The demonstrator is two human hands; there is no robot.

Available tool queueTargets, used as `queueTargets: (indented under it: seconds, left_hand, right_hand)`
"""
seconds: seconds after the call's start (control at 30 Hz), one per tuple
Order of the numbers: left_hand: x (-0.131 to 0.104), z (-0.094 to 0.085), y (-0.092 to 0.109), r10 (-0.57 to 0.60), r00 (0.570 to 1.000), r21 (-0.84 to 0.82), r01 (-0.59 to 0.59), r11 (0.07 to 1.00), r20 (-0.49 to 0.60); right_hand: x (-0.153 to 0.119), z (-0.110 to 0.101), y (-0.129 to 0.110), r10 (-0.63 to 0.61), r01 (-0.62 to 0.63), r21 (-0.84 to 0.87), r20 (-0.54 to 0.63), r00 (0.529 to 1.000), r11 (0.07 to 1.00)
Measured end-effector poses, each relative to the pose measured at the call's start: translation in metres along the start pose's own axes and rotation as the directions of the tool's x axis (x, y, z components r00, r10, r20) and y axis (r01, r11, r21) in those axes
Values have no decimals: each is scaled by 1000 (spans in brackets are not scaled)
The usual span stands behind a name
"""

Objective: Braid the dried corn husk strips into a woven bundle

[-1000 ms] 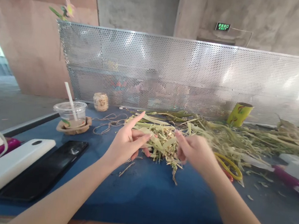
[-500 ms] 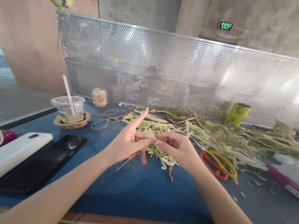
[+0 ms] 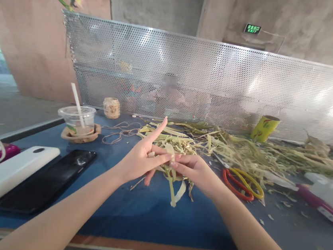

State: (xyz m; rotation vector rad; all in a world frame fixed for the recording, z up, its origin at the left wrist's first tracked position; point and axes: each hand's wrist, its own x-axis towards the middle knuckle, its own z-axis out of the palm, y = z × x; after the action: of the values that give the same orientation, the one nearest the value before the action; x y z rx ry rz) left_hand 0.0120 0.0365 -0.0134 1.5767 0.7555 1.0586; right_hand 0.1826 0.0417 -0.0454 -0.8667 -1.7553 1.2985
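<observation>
My left hand (image 3: 143, 156) pinches a pale green strip of dried plant leaf (image 3: 169, 149) between thumb and fingers, its index finger pointing up. Close against it, my right hand (image 3: 193, 168) grips the same strip with thumb and fingertips. Loose ends (image 3: 174, 196) of the strip dangle below the fingers. Behind the hands lies a heap of shredded leaf strips (image 3: 182, 143). Scissors with one red and one yellow handle (image 3: 239, 185) rest to the right of my right hand. The strip's middle is partly hidden by my fingers.
On the left are a black phone (image 3: 48, 180), a white power bank (image 3: 13, 175), and a plastic cup with straw (image 3: 78, 117) in a holder. A jar (image 3: 111, 108), twine (image 3: 120, 130), a yellow-green tube (image 3: 265, 128) and a purple power strip (image 3: 322, 205) surround the hands. A perforated metal screen (image 3: 190, 75) stands behind.
The strip has turned between my fingers, and its ends now hang lower in front. My right hand has shifted slightly left, its fingers closer to my left hand.
</observation>
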Motion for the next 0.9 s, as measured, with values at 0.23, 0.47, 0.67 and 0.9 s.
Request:
queueTargets:
  seconds: [0.23,0.47,0.67,0.9]
  left_hand:
    - [0,-3,-1,22,1000,102,-21,995,-7]
    - [1,-8,4,88,996,176,-83,981,-19]
    - [1,-6,-1,50,996,216,-65,974,74]
    - [6,-15,-13,126,986,220,-148,964,111]
  right_hand:
    - [-3,5,-3,-29,29,8,90,996,1000]
    - [-2,1,-6,-11,15,-49,86,996,999]
    - [0,6,0,-4,-3,59,121,993,998]
    - [2,5,-3,58,-57,53,-12,998,997]
